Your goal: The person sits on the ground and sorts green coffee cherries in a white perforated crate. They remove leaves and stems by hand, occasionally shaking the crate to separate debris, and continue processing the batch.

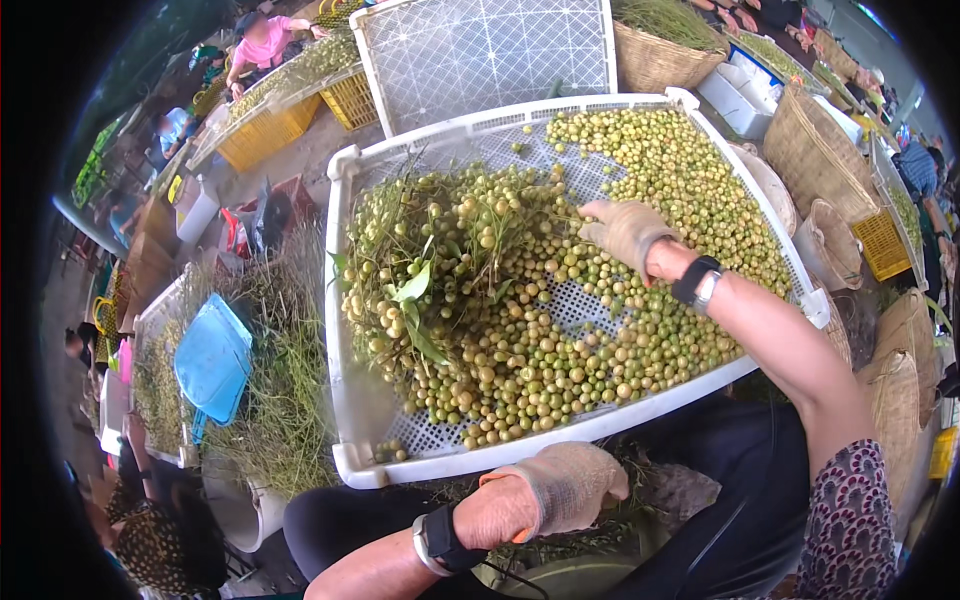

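A white plastic mesh tray lies before me, full of small round yellow-green fruits. On its left side is a heap of fruit clusters on thin stems with a few green leaves. My right hand, in a fabric glove, is over the loose fruits just right of the heap, fingers pointing left; nothing shows in it. My left hand, also gloved, is below the tray's near edge, above stems between my legs. Its fingers are curled down, and whether they hold anything is hidden.
Bare stems are piled left of the tray, beside a blue plastic dustpan. An upright white mesh tray stands beyond. Woven baskets are at the right. Other people work at trays around, one in pink.
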{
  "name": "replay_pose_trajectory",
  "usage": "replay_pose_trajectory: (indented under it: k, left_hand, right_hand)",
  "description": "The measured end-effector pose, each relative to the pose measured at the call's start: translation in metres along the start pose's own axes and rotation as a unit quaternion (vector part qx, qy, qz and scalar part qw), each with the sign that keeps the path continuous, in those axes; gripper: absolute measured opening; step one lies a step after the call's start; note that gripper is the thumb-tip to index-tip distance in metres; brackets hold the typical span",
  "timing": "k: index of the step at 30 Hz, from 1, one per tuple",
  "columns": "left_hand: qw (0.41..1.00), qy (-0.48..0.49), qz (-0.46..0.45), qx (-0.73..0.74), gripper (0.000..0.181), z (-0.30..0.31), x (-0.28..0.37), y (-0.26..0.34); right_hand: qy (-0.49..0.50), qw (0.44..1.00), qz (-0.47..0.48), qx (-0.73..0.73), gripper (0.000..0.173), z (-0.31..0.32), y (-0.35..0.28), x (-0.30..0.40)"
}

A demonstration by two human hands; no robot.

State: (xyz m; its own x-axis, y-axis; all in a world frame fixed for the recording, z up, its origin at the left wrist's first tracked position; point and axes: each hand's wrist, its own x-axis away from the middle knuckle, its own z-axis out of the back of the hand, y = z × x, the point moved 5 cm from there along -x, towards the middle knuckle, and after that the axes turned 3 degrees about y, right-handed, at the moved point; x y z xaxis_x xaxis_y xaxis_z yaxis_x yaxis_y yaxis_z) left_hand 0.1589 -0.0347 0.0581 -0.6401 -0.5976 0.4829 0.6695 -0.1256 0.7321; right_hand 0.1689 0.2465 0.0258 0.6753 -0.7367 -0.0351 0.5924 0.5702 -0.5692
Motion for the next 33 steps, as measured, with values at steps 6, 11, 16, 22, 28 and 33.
replay_pose_trajectory:
  k: [6, 11, 16, 22, 28, 33]
  left_hand:
    - [0.983, 0.174, 0.046, -0.046, 0.02, 0.033, 0.006, -0.028]
    - [0.939, 0.325, 0.107, -0.035, 0.019, 0.072, 0.022, -0.04]
    - [0.865, 0.485, 0.126, -0.033, 0.014, 0.095, 0.044, -0.041]
    - [0.8, 0.589, 0.067, -0.093, 0.05, 0.094, 0.052, -0.004]
    - [0.832, 0.547, 0.074, -0.043, 0.029, 0.089, 0.036, -0.052]
    - [0.736, 0.494, 0.035, 0.462, 0.024, 0.088, 0.05, -0.069]
  right_hand:
    - [-0.04, 0.996, -0.024, 0.082, 0.026, -0.004, -0.009, -0.017]
    - [-0.08, 0.989, -0.109, -0.063, 0.027, 0.032, -0.007, 0.02]
    - [-0.085, 0.971, -0.173, -0.138, 0.029, 0.057, -0.036, 0.06]
    - [-0.189, 0.957, 0.134, 0.172, 0.029, 0.037, -0.11, 0.099]
    - [-0.209, 0.951, -0.095, -0.209, 0.041, 0.019, -0.117, 0.115]
    - [-0.065, 0.813, -0.224, -0.534, 0.043, 0.054, -0.074, 0.108]
